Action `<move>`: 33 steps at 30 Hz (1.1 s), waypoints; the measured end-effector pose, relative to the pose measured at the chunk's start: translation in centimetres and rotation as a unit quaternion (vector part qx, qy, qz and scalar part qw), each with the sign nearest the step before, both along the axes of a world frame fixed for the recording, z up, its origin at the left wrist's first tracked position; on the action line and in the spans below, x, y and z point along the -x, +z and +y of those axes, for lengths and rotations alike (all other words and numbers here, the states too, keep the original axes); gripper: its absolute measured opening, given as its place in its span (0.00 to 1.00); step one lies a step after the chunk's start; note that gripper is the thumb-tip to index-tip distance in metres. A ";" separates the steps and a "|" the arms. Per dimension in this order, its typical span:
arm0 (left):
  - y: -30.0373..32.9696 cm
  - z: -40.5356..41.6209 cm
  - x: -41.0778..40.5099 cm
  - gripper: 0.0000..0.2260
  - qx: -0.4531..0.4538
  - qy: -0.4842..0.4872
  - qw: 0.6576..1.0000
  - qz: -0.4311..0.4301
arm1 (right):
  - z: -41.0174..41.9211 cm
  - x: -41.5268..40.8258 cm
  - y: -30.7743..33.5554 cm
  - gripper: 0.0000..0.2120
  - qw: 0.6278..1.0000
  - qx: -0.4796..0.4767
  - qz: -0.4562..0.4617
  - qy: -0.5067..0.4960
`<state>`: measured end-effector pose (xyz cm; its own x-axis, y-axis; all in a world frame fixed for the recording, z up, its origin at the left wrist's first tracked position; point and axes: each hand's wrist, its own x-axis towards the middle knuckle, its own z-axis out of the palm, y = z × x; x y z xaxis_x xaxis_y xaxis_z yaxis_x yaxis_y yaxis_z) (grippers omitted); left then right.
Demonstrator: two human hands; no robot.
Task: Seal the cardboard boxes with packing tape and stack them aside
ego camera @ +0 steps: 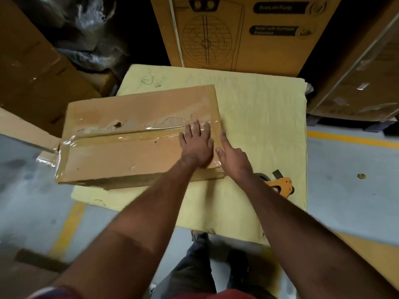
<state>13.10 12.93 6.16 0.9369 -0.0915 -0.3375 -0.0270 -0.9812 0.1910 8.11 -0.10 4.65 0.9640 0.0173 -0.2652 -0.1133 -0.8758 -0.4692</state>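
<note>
here one box (133, 134) lies flat on the yellow sheet (259, 117), its long seam facing up so the tape (138, 138) can run end to end. the left hand (197, 145) is spread flat, fingers straight, palm pressing the tape at the right end of the box; it grips nothing, and the press looks meant to bed the strip down. the right hand (232, 157) sits just off the right edge of the box, fingers extended and loose, empty, probably smoothing the tape over that end. at the left end of the box the tape wraps down the side, crinkled. one dispenser (280, 184) rests on the sheet to the right of the box, near the right wrist, put aside within reach. sealing seems nearly done; stacking is not yet begun. behind the box stands one big printed carton (244, 31), with more cartons to the left and right of the box.
</note>
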 end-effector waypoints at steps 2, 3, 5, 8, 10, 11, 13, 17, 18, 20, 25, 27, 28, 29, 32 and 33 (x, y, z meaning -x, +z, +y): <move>-0.2 -0.8 2.9 0.27 0.006 -0.001 1.000 0.006 | 0.1 0.8 0.9 0.29 1.000 0.020 0.013 0.004; -0.1 -1.1 4.0 0.27 0.007 -0.004 1.000 0.012 | 0.2 1.4 1.2 0.29 0.999 0.027 0.020 0.008; 0.4 -1.3 5.6 0.27 0.011 -0.013 0.999 0.032 | 0.2 2.8 1.6 0.31 0.999 0.039 0.023 0.023; 0.9 -1.5 8.2 0.26 0.026 -0.011 0.999 0.032 | -0.3 4.8 1.9 0.27 0.999 0.016 0.020 0.046; 0.7 -1.6 10.1 0.26 0.039 0.004 0.999 0.029 | -1.2 5.9 2.0 0.23 0.997 -0.033 0.020 0.063; 0.5 -1.7 10.9 0.26 0.033 0.006 0.999 0.028 | -1.7 6.3 2.2 0.21 0.996 -0.058 0.025 0.070; 0.0 -1.6 12.1 0.32 -0.019 -0.013 0.999 0.026 | -2.6 7.0 2.8 0.21 0.993 -0.078 0.037 0.084; 0.1 -1.9 13.6 0.42 -0.100 -0.053 0.993 0.029 | -3.1 7.3 4.1 0.20 0.992 -0.002 -0.024 0.125; 0.3 -1.8 13.9 0.42 -0.097 -0.068 0.992 0.034 | -3.0 7.4 4.0 0.20 0.991 0.020 -0.043 0.128; 0.8 -0.4 14.9 0.43 -0.105 -0.115 0.987 0.041 | -2.2 7.6 3.7 0.24 0.988 0.061 -0.061 0.127; 0.6 8.6 18.4 0.43 -0.148 -0.226 0.962 0.029 | 0.3 9.2 2.6 0.34 0.967 0.146 -0.010 0.207; 0.9 12.6 19.4 0.42 -0.164 -0.255 0.952 0.032 | 2.3 11.3 2.0 0.36 0.960 0.164 0.000 0.225; 1.2 14.2 19.9 0.42 -0.178 -0.271 0.945 0.031 | 3.7 12.6 1.7 0.38 0.962 0.168 0.009 0.214; 1.5 15.4 20.3 0.43 -0.191 -0.288 0.938 0.027 | 5.2 13.9 1.6 0.41 0.966 0.171 0.027 0.193; 1.7 17.6 20.8 0.44 -0.208 -0.297 0.932 -0.011 | 8.7 16.0 1.9 0.46 0.966 0.205 0.078 0.134; 1.7 18.1 20.7 0.44 -0.207 -0.285 0.936 -0.010 | 9.3 16.4 2.2 0.47 0.964 0.216 0.092 0.125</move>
